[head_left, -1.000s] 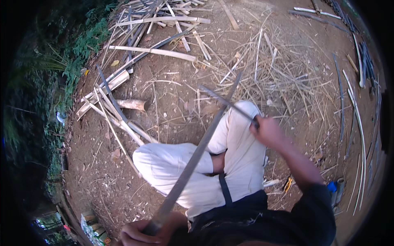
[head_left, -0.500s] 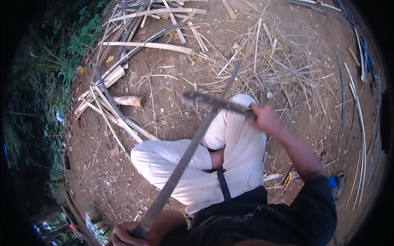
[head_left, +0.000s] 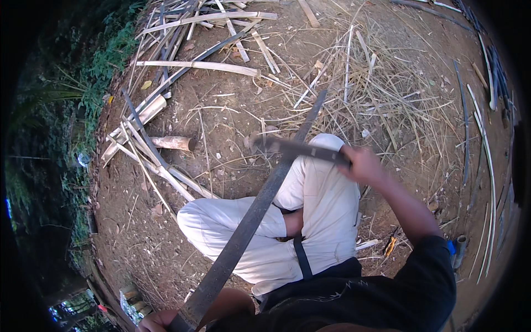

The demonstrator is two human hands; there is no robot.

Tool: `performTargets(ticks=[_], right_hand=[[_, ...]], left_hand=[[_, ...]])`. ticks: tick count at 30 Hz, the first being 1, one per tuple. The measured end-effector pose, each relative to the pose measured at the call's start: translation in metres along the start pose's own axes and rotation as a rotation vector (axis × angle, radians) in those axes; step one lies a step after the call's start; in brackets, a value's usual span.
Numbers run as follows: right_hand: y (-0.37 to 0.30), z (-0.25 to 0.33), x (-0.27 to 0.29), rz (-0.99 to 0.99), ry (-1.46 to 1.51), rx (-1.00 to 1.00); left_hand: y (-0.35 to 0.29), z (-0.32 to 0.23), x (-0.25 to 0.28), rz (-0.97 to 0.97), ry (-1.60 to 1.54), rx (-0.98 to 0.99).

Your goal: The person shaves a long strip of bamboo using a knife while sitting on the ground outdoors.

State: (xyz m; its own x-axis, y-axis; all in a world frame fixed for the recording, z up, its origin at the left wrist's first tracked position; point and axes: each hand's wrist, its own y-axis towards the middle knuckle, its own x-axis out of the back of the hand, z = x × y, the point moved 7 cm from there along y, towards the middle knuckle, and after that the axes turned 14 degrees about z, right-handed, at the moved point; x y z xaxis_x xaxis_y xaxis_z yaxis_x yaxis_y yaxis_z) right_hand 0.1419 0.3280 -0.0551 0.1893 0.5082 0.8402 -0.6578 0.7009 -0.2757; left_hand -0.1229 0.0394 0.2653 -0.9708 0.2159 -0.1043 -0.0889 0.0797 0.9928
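Dark, greyish-brown bamboo, by the look of it, forms the long flat strip (head_left: 249,227) that slants across the person's lap, its near end low at the left and its far tip pointing up and away over the ground beyond the knees. The left hand (head_left: 156,321), partly cut off by the lower edge, has its fingers closed around that near end. The right hand (head_left: 363,165) is clenched around the handle of a machete-like knife (head_left: 310,150), whose dark blade points left and crosses over the upper part of the strip just beside the right knee; whether the edge touches the strip, I cannot tell. The person sits on bare brown soil (head_left: 232,171) with legs folded, in off-white trousers (head_left: 331,221) with a dark strap (head_left: 302,257) hanging at the front, and a black T-shirt (head_left: 381,299). Beyond the right knee spreads a loose heap of thin, pale shavings (head_left: 387,105). At the upper left, split bamboo slats (head_left: 207,66) lie crisscrossed, and nearer the left knee a short, cut log (head_left: 172,143) rests beside more slats. Long, slender strips (head_left: 484,182) lie along the right side, near a blue object (head_left: 451,247) and a greyish tube (head_left: 460,244). Green foliage (head_left: 102,83) borders the left.
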Motion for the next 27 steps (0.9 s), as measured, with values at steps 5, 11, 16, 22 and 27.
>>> performTargets(ticks=[5, 11, 16, 22, 27], right_hand=[[0.051, -0.151, -0.036, -0.043, 0.060, -0.423], [0.077, -0.125, -0.049, -0.107, 0.139, -0.263], [0.109, -0.189, -0.049, 0.012, 0.111, -0.610], [0.104, -0.193, -0.065, 0.034, 0.103, -0.576], [0.103, -0.180, -0.041, 0.000, 0.119, -0.482]], left_hand=[[-0.007, 0.003, 0.011, -0.109, 0.112, 0.078], [0.000, -0.014, 0.024, -0.014, 0.122, 0.127], [0.002, -0.005, 0.032, -0.048, 0.143, 0.193], [0.011, 0.006, 0.030, -0.023, 0.013, 0.134], [0.016, 0.032, 0.026, 0.032, -0.115, 0.138]])
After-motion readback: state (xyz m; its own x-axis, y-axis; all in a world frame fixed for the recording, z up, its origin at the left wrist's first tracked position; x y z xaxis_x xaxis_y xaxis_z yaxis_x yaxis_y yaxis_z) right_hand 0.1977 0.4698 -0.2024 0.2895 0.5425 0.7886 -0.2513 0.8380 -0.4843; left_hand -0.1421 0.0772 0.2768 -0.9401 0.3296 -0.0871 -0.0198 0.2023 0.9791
